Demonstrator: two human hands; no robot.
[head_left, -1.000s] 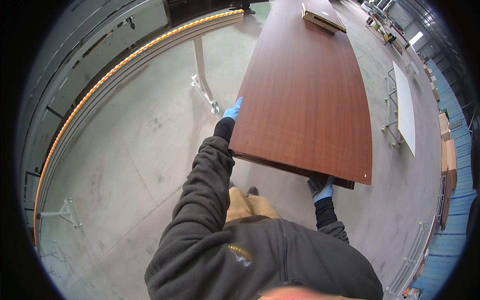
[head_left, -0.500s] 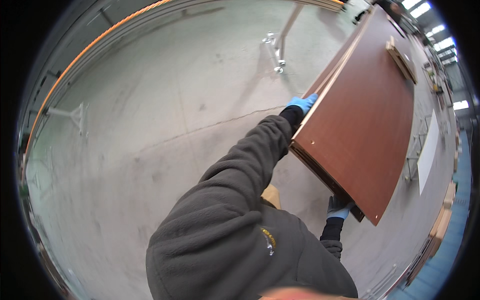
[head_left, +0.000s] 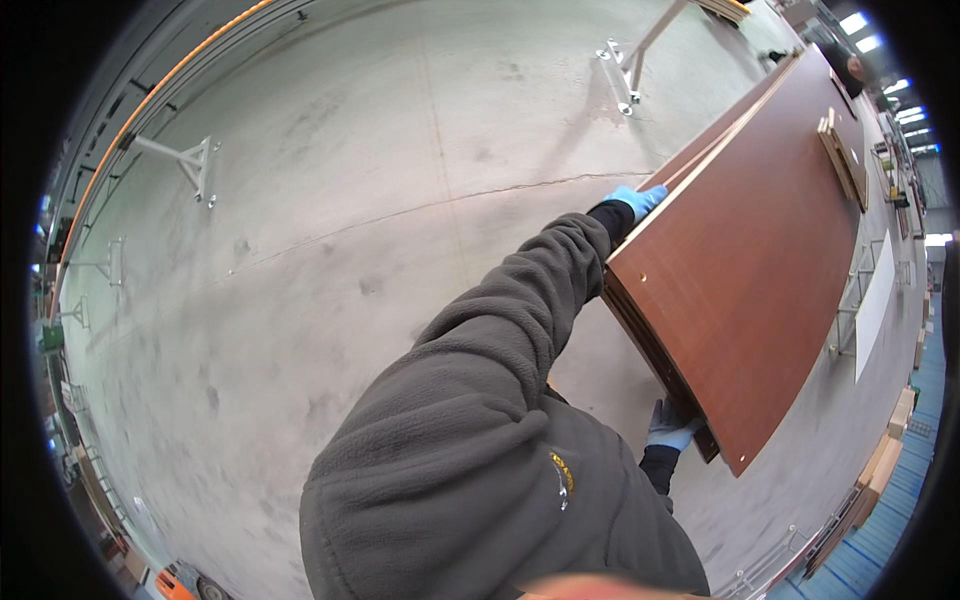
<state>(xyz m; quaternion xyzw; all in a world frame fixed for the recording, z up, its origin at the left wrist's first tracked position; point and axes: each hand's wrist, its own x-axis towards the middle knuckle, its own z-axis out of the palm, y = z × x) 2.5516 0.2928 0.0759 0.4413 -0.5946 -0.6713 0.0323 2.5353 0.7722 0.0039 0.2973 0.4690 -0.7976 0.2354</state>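
Large reddish-brown wooden panels [head_left: 740, 270], stacked together, are held on a tilt and stretch away to the far right. My left hand [head_left: 638, 202], in a blue glove, closes over their upper left edge near the close end. Lower down, my right hand [head_left: 670, 428], also gloved, grips the bottom corner of the stack; its fingertips are partly hidden by the panels. A small wooden piece [head_left: 843, 160] sticks out from the broad brown face farther along. Another person [head_left: 838, 70] is at the far end, mostly hidden, and that person's grip cannot be made out.
A wheeled metal stand leg [head_left: 622, 80] rests on the grey concrete floor beyond the panels. An orange-edged rail [head_left: 160, 90] on similar legs curves along the left. A white board [head_left: 875, 310] and wooden planks [head_left: 880, 465] lie to the right. An orange vehicle [head_left: 172, 584] shows at lower left.
My view has turned, so the panels and both hands sit farther right or lower against the floor. An orange vehicle has come into view at lower left. Both hands keep their hold.
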